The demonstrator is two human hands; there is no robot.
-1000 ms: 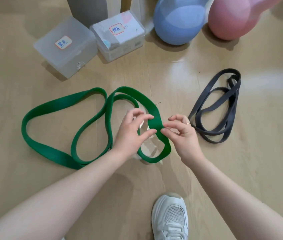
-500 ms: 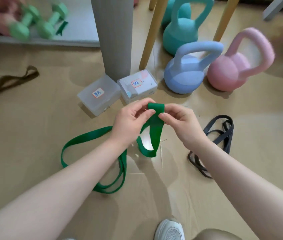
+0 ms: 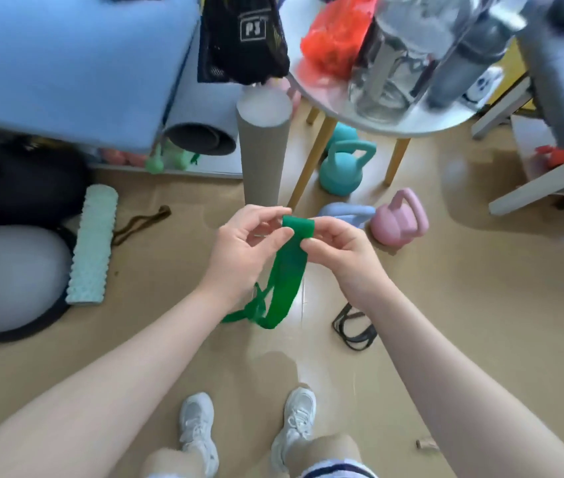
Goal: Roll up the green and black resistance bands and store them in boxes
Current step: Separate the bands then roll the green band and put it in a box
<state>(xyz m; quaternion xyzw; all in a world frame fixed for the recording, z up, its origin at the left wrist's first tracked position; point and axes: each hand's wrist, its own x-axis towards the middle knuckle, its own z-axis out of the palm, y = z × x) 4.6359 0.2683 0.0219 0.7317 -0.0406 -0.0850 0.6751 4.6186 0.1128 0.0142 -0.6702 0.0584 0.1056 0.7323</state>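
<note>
I hold the green resistance band (image 3: 287, 270) up in front of me with both hands. Its top end is folded over between my left hand (image 3: 246, 243) and my right hand (image 3: 335, 246), which pinch it from either side. The rest of the band hangs down in loose loops to about knee height. The black resistance band (image 3: 354, 327) lies in a heap on the floor, partly hidden under my right forearm. The storage boxes are hidden behind my hands.
A grey cylinder (image 3: 262, 150) stands just beyond my hands. Teal (image 3: 340, 170), blue (image 3: 349, 213) and pink (image 3: 399, 220) kettlebells sit under a round white table (image 3: 411, 124). A foam roller (image 3: 92, 244) and grey ball (image 3: 11, 277) lie at left. My white shoes (image 3: 201, 432) are below.
I have risen from near the floor and the view has lifted. Both hands carried the green band up off the floor; its folded top end stays pinched between them.
</note>
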